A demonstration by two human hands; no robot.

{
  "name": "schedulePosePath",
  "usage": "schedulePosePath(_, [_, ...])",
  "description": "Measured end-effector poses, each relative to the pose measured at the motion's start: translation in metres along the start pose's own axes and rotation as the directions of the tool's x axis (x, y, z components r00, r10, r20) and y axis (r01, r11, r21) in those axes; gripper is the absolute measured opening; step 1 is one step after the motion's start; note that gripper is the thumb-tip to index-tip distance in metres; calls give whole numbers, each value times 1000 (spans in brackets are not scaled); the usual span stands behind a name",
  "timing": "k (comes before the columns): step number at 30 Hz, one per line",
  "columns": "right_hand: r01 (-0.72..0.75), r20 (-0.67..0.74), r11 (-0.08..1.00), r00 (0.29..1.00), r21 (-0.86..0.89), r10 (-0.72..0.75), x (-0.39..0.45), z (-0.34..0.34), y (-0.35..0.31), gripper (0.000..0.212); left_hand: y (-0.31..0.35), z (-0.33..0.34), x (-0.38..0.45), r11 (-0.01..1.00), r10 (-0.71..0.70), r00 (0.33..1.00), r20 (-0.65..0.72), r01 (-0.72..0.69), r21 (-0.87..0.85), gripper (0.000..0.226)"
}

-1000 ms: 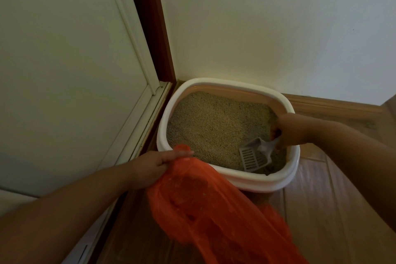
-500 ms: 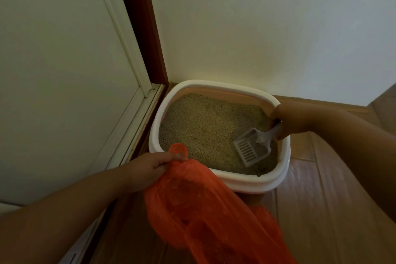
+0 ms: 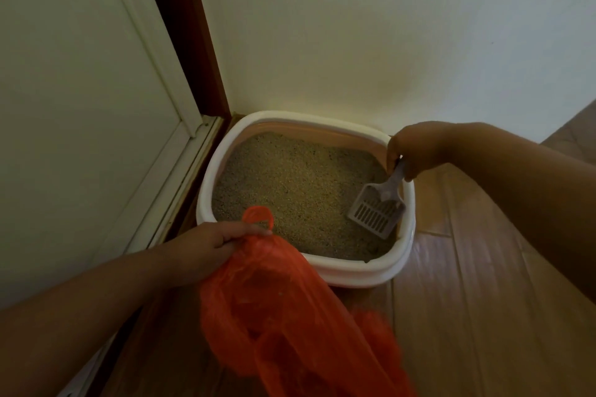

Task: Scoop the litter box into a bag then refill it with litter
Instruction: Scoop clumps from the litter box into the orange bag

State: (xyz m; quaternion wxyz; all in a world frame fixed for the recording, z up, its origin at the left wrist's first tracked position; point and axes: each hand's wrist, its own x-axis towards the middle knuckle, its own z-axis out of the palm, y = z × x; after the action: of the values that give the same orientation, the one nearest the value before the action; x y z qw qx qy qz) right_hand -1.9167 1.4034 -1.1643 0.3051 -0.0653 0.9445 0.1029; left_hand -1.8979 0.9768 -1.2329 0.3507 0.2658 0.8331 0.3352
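Litter box; right hand grips scoop

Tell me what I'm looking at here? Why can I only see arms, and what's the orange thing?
The camera sits on a person's head and looks down, so you see only their two arms, as if they were your own. On the wooden floor, in a corner by the wall, stands a white litter box filled with sandy litter. The right hand holds a grey scoop by its handle; the slotted end points down over the litter. The left hand holds the top of an orange plastic bag, which hangs in front of the box. I can't tell whether anything is in the scoop.
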Motion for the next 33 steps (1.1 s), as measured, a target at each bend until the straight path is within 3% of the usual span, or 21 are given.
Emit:
schedulePosePath(7, [164, 104, 978, 983, -129, -151, 34, 6, -7, 23, 2, 8, 5, 999, 5, 1000, -4, -6, -47, 54])
schedulePosePath(12, [199, 164, 967, 971, -159, -173, 43, 22, -20, 37, 4, 13, 4, 998, -3, 1000, 0, 3, -66, 49])
schedulePosePath(19, [121, 194, 992, 974, -25, -114, 25, 32, -19, 41, 4, 13, 2, 999, -2, 1000, 2, 2, -50, 52])
schedulePosePath(33, [2, 30, 920, 999, 392, -15, -4, 89, -44, 37, 0, 5, -7, 1000, -3, 1000, 28, 4, -24, 57])
